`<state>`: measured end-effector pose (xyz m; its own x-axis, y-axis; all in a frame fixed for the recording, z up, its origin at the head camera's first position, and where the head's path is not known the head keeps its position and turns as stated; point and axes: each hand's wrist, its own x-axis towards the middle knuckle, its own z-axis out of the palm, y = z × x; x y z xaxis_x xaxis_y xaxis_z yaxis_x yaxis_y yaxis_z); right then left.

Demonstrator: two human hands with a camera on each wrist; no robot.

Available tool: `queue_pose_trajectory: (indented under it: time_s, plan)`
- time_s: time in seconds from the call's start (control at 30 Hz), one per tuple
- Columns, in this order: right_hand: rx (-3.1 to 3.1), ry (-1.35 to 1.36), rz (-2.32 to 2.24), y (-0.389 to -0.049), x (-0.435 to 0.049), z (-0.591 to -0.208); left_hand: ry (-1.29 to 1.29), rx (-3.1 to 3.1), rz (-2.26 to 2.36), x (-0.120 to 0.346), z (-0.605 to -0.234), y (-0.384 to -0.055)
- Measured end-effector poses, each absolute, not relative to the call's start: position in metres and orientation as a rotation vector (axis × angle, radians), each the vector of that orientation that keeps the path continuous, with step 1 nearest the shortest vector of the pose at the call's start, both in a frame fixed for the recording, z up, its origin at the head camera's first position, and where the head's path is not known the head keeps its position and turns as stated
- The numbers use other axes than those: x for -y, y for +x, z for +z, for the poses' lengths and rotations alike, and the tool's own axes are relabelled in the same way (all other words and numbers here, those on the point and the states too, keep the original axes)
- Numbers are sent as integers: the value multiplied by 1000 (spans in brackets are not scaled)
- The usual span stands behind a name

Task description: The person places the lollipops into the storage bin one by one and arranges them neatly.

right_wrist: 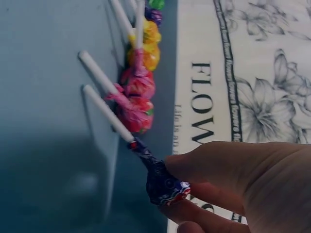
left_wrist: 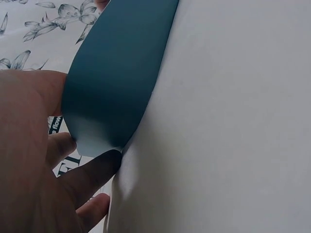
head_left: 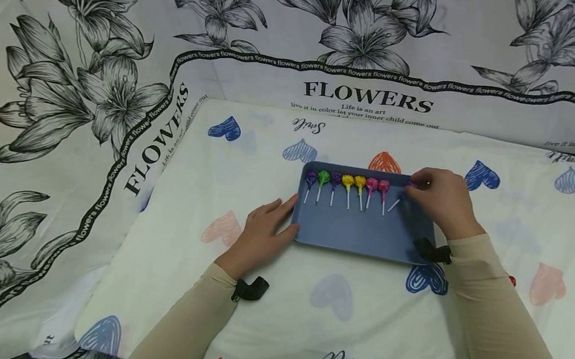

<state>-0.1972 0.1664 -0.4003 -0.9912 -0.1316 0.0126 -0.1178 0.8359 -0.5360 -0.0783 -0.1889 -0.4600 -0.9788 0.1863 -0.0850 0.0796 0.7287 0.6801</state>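
Note:
On the patterned cloth lies a blue-grey rectangular tray [head_left: 355,231]. Along its far side runs a row of wrapped lollipops, heads away and white sticks toward me: purple [head_left: 311,177], green [head_left: 323,176], yellow [head_left: 348,181] and pink [head_left: 383,186]. At the row's right end, my right hand [head_left: 442,201] pinches the wrapped head of a dark blue-purple lollipop [right_wrist: 164,182] between thumb and fingers. Its white stick [right_wrist: 107,112] slants over the tray beside a pink-red lollipop [right_wrist: 136,114]. My left hand [head_left: 265,229] rests against the tray's left edge, fingers extended and touching it.
Under the tray is a pale cloth [head_left: 275,315] printed with hearts, over a larger floral sheet [head_left: 235,78] with black lettering. A small red thing [head_left: 512,281] shows partly from behind the right sleeve. Black straps sit at both wrists.

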Motion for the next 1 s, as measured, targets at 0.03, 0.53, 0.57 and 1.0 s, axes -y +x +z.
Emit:
queue_pose_trajectory:
  time_s: [0.03,0.53,0.57,1.0]
  plan:
    - [-2983,-201,-860,-198,-165,-401,214,-2779,1080,189,-460,-78]
    - [-2945,-234,-776,-210,-154,-419,227,-2766,1089,191,-460,-78]
    - [-2948,-242,-777,-210,-153,-419,232,-2768,1090,191,-460,-79]
    - [-2978,-268,-761,-205,-154,-420,223,-2780,1094,191,-462,-80]
